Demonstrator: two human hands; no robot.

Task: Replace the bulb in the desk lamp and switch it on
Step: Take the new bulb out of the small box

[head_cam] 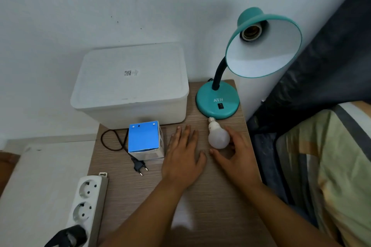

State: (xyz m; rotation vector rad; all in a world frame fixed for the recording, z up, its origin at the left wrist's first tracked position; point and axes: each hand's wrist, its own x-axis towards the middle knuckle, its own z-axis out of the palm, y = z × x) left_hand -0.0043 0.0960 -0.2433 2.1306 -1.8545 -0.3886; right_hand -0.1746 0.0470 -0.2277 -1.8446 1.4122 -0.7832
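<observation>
A teal desk lamp (pixel 217 101) stands at the far right of the wooden table (pixel 200 196). Its shade (pixel 267 54) tilts toward me and the socket (pixel 251 33) inside is empty. A white bulb (pixel 218 136) lies on the table just in front of the lamp base, screw cap pointing at the base. My right hand (pixel 239 154) cups around the bulb's round end, fingers against its right side, thumb spread just below it. My left hand (pixel 183 154) rests flat and holds nothing. The rocker switch (pixel 220 106) sits on the base.
A blue and white bulb box (pixel 145 140) stands left of my left hand. The lamp's black plug (pixel 139 165) lies unplugged beside it. A white power strip (pixel 88 200) is at the front left, a lidded white bin (pixel 130 86) behind. A bed lies to the right.
</observation>
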